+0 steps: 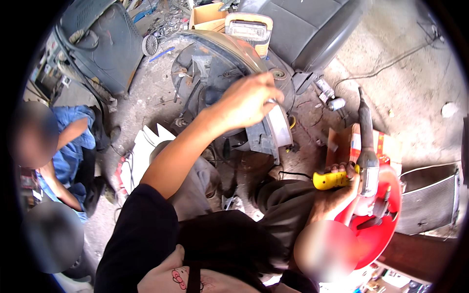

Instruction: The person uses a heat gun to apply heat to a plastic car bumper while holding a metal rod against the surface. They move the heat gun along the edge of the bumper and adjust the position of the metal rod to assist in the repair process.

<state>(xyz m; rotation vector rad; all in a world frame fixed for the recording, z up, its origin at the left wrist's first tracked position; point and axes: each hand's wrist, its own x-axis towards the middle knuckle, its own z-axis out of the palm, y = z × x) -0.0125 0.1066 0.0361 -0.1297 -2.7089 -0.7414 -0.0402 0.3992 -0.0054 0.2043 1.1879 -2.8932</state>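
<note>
My left hand (251,97) is closed at the top edge of a curved headlamp-like housing (205,78), around something small that I cannot make out. The housing has dark inner parts, a cloudy outer cover and a pale strip (282,128) on its right side. At the right, my right hand (344,188) grips the yellow handle of a power tool (365,161), whose long dark nozzle points away from me. Under this tool stand a red plastic tub (386,234) with dark tool parts in it and an open cardboard box (337,146).
Another person (73,141) in blue sits at the left. A black seat (308,24), a yellow-framed work lamp (248,36), a small box (205,17) and scattered debris lie beyond the housing. A metal panel (97,53) is at upper left, a mesh radiator (427,198) at right.
</note>
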